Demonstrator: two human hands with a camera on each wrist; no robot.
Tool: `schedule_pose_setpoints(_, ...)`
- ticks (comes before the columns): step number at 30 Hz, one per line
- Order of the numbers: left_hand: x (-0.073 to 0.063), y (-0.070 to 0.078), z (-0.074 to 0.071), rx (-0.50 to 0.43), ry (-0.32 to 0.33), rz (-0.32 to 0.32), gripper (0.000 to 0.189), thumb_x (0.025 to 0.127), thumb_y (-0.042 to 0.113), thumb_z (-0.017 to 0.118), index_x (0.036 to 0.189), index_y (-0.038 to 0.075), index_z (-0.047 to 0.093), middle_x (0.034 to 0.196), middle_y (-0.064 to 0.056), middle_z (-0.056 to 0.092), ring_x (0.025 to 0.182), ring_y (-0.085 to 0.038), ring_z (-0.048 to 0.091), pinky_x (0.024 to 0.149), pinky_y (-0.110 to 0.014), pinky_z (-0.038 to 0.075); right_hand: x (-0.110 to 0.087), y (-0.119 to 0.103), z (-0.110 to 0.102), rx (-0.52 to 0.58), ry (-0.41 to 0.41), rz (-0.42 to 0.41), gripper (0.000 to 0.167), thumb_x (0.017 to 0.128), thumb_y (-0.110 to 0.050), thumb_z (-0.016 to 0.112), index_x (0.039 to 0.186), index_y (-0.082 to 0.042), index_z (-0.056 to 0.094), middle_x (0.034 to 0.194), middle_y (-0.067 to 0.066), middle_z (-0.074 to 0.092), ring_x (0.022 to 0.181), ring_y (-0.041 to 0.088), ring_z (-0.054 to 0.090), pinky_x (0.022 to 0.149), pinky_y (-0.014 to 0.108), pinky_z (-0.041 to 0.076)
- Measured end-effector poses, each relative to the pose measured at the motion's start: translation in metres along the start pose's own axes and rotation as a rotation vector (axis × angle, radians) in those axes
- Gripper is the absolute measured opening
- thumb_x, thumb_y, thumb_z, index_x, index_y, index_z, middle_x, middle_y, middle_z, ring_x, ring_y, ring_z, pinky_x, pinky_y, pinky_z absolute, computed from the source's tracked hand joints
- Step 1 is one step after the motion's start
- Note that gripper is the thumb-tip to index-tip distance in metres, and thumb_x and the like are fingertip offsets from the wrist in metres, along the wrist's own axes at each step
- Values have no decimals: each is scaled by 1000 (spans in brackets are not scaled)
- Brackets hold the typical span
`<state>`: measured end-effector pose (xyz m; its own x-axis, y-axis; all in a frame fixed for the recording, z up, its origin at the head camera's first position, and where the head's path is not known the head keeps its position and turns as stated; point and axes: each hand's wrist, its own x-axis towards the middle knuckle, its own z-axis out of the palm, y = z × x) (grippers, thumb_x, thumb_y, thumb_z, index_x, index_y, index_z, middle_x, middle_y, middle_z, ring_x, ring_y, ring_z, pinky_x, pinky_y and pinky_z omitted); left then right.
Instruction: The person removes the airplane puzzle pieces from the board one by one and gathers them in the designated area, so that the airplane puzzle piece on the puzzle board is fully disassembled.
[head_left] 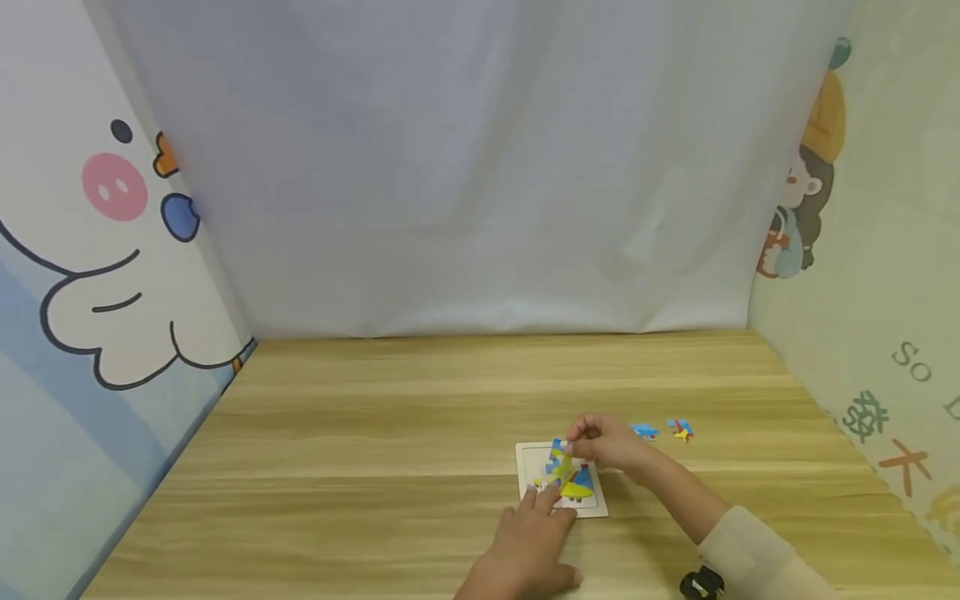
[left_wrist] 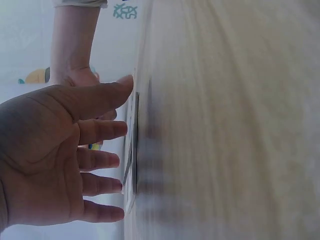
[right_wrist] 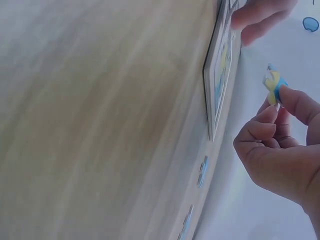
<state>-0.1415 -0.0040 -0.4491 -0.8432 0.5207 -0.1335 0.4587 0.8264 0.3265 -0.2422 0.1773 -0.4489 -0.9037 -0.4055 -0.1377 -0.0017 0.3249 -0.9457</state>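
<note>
A square puzzle board (head_left: 525, 465) with a pale frame lies flat on the table, some yellow and blue pieces inside it. My right hand (head_left: 611, 443) pinches a blue and yellow puzzle piece (right_wrist: 275, 87) between thumb and fingers, held up over the board. In the head view that piece overlaps the pieces below it. My left hand (head_left: 531, 540) reaches in from the near side, its fingers (left_wrist: 102, 185) spread and fairly straight, tips at the board's near edge.
Two loose puzzle pieces, one mostly blue (head_left: 645, 431) and one with red and yellow (head_left: 682, 430), lie on the wooden table (head_left: 360, 433) right of the board. A small black object (head_left: 702, 582) is beside the right sleeve. A pale curtain (head_left: 465, 183) hangs behind; printed panels flank the table.
</note>
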Motion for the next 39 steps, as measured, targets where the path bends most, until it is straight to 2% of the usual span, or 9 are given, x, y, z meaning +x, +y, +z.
schedule_pose_setpoints(2,1,1,1,1,6,3,67,71,44,76,129,16,55,144,-8,35,130,-36,31,95,-56,36,-3,1,-4,14,10,-3,17,85,-10,64,94,1,54,77,4,52,67,14,44,54,22,36)
schedule_pose_setpoints(8,5,9,4,31,-40,2,73,73,47,75,133,15,50,146,-9,33,132,-33,30,97,-53,35,-13,4,-18,40,-4,-31,15,88,-11,61,94,0,53,78,3,51,67,14,42,56,23,36)
schedule_pose_setpoints(12,7,13,7,60,-46,-6,76,72,47,76,134,13,49,144,-11,33,131,-34,31,97,-49,36,-19,5,-27,32,30,-4,18,89,-12,60,97,2,52,80,4,51,68,15,42,56,23,35)
schedule_pose_setpoints(17,9,15,9,49,-60,-40,80,70,47,77,135,9,46,141,-16,33,130,-35,30,97,-48,36,-23,13,-35,13,61,-8,19,89,-9,60,97,6,52,76,3,50,61,11,38,52,22,32)
schedule_pose_setpoints(21,11,15,10,71,-84,-55,88,70,49,77,138,7,41,139,-14,33,130,-32,30,97,-47,36,-26,22,-40,8,72,-14,17,88,-6,60,96,7,53,72,1,49,54,7,35,49,21,31)
schedule_pose_setpoints(29,12,16,10,121,-132,-75,89,71,53,74,141,9,38,145,-12,28,132,-30,26,98,-46,35,-28,35,-52,-103,134,16,21,87,-9,64,97,8,56,78,5,55,66,15,45,56,25,40)
schedule_pose_setpoints(34,12,16,8,119,-123,-76,89,70,52,75,140,10,39,143,-11,30,132,-29,27,97,-46,35,-26,37,-54,-130,143,64,19,85,-8,65,94,6,57,74,3,55,62,15,44,53,24,39)
schedule_pose_setpoints(39,12,15,10,121,-111,-69,89,69,52,76,139,10,40,140,-9,32,131,-28,29,96,-45,37,-25,39,-53,-197,124,22,15,83,-7,67,89,5,59,76,4,57,67,16,48,57,25,42)
